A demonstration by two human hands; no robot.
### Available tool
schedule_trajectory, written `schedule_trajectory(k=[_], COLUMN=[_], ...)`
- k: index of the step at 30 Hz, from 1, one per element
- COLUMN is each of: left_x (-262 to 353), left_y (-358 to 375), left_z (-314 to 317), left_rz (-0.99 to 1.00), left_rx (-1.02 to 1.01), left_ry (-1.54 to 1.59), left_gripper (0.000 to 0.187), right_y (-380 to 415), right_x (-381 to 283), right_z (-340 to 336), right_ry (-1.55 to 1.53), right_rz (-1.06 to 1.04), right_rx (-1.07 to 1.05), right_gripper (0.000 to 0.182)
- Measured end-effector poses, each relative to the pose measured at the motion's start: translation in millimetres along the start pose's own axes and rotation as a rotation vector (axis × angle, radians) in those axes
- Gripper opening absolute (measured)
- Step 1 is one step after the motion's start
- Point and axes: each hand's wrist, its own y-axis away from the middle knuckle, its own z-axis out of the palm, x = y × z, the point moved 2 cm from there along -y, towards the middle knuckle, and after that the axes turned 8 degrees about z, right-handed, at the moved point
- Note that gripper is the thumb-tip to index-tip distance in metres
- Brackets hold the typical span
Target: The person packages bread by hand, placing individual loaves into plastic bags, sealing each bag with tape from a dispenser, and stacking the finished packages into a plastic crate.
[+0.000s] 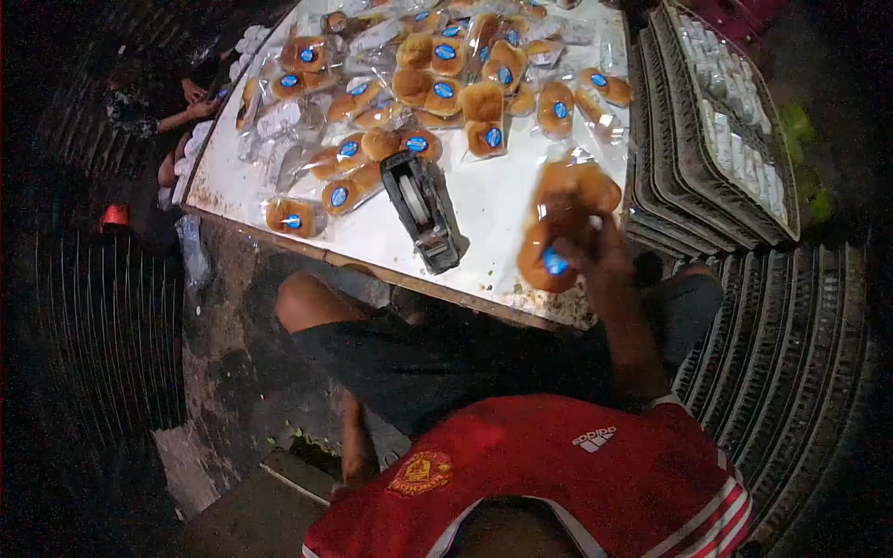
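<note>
My right hand (600,251) has its fingers on a clear-wrapped bread bun pack (539,244) with a blue sticker, at the front right of the white table (484,200). The hand and pack are slightly blurred. To their left lies a black tape dispenser (419,214) with a roll of tape in it. A single wrapped bun (294,216) is near the front left edge. My left forearm (357,437) hangs low beside my leg, and its hand is hidden.
Several wrapped buns (445,93) with blue stickers are heaped across the back of the table. Stacked trays (674,139) stand at the right, the top one holding white wrapped packs (735,112). At the far left another person's hands (197,102) show.
</note>
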Motion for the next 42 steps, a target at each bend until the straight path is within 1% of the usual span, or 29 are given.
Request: schedule_trajectory(k=[2, 4, 6, 7, 8, 9, 10, 11, 12, 13, 16, 18, 21, 23, 24, 25, 26, 28, 29, 30, 31, 32, 33, 34, 35, 37, 38, 40, 42], left_x=[-2.9, 60.1, 139.5, 187.1, 211.2, 254.6, 287.5, 319.0, 339.5, 354.1, 372.4, 379.7, 381.7, 381.1, 380.6, 379.7, 380.0, 378.8, 378.5, 378.6, 376.5, 372.5, 367.9, 365.0, 363.3, 351.8, 344.4, 335.4, 328.4], left_y=[8.0, 69.0, 90.0, 106.8, 92.0, 96.1, 87.0, 90.8, 88.2, 92.8, 94.0, 100.8, 114.9, 120.5, 121.6, 121.1, 119.5, 115.4, 113.4, 111.9, 110.6, 112.6, 117.4, 120.0, 119.5, 113.4, 111.1, 105.6, 103.4], left_z=[-70.8, -167.0, -196.0, -198.8, -183.3, -166.7, -142.9, -131.2, -116.5, -118.6, -121.4, -121.1, -126.8, -123.5, -120.8, -117.5, -116.2, -118.0, -117.3, -114.1, -103.8, -95.9, -88.9, -84.0, -84.0, -94.8, -97.6, -95.8, -90.5], left_rz=[0.014, 0.222, 0.464, 0.492, 0.753, 0.631, 0.786, 0.818, 0.789, 0.757, 0.674, 0.728, 0.768, 0.761, 0.855, 0.951, 1.052, 1.046, 1.029, 1.007, 0.936, 1.026, 1.109, 1.181, 1.225, 1.105, 1.033, 0.921, 0.879], left_rx=[0.533, 1.023, 1.112, 0.988, 0.795, 0.556, 0.345, 0.197, -0.006, 0.07, 0.208, 0.302, 0.455, 0.494, 0.477, 0.458, 0.441, 0.798, 0.964, 1.123, 1.21, 1.022, 0.832, 0.635, 0.558, 0.305, 0.175, 0.105, 0.078], left_ry=[0.165, 0.486, 0.89, 0.847, 0.769, 0.799, 0.832, 0.916, 1.266, 1.302, 1.463, 1.447, 1.282, 1.138, 1.171, 1.205, 1.239, 0.927, 0.761, 0.588, 0.631, 0.682, 0.728, 0.766, 0.842, 0.95, 1.002, 0.971, 1.001], left_gripper=[0.032, 0.036, 0.036, 0.028, 0.03, 0.036, 0.04, 0.041, 0.04, 0.033, 0.026, 0.023, 0.024, 0.025, 0.024, 0.024, 0.024, 0.02, 0.02, 0.02, 0.027, 0.029, 0.032, 0.034, 0.034, 0.032, 0.031, 0.026, 0.025], right_y=[-5.0, -6.1, 1.3, 6.4, 8.0, 9.4, 14.1, 20.1, 19.5, 21.1, 19.7, 18.9, 23.6, 23.4, 24.3, 22.9, 17.4, 8.3, 1.6, 3.4, 5.8, 6.6, 3.2, 4.3, 7.0, -4.3, -7.9, -8.0, -3.6], right_x=[20.9, 37.5, 40.4, 42.5, 43.2, 42.9, 43.0, 48.8, 47.3, 46.9, 40.8, 35.4, 22.9, 19.1, 16.5, 6.3, 5.9, 10.1, 25.0, 26.4, 26.3, 26.7, 24.8, 21.0, 13.5, 23.3, 22.2, 8.5, -1.0], right_z=[12.0, 25.4, 45.3, 53.9, 59.0, 63.0, 65.4, 66.0, 64.5, 61.6, 51.2, 46.3, 54.4, 58.8, 62.0, 68.6, 65.8, 55.8, 56.1, 57.5, 60.8, 64.2, 74.0, 74.8, 74.0, 66.1, 58.8, 58.3, 69.9], right_ry=[0.038, -0.015, -0.093, -0.136, -0.125, -0.111, -0.096, -0.158, -0.155, -0.158, -0.111, -0.063, 0.28, 0.23, 0.206, 0.194, 0.215, 0.258, 0.152, 0.105, 0.058, 0.011, -0.119, -0.216, -0.314, -0.092, 0.142, 0.613, 0.36], right_rz=[0.08, 0.161, 0.205, 0.232, 0.207, 0.18, 0.158, 0.197, 0.179, 0.169, 0.102, 0.046, -0.427, -0.356, -0.315, -0.359, -0.324, -0.246, -0.262, -0.155, -0.051, 0.049, -0.094, -0.016, 0.063, -0.069, -0.235, -0.545, -0.323], right_rx=[-0.06, -0.193, -0.325, -0.39, -0.451, -0.508, -0.561, -0.551, -0.571, -0.581, -0.605, -0.625, -0.139, -0.14, -0.137, -0.072, -0.131, -0.252, -0.244, -0.199, -0.15, -0.1, -0.085, -0.157, -0.231, -0.387, -0.301, -0.132, -0.178], right_gripper=[0.061, 0.068, 0.071, 0.073, 0.074, 0.074, 0.075, 0.073, 0.072, 0.072, 0.071, 0.072, 0.063, 0.057, 0.055, 0.04, 0.036, 0.029, 0.02, 0.02, 0.02, 0.02, 0.023, 0.025, 0.028, 0.036, 0.036, 0.036, 0.027])
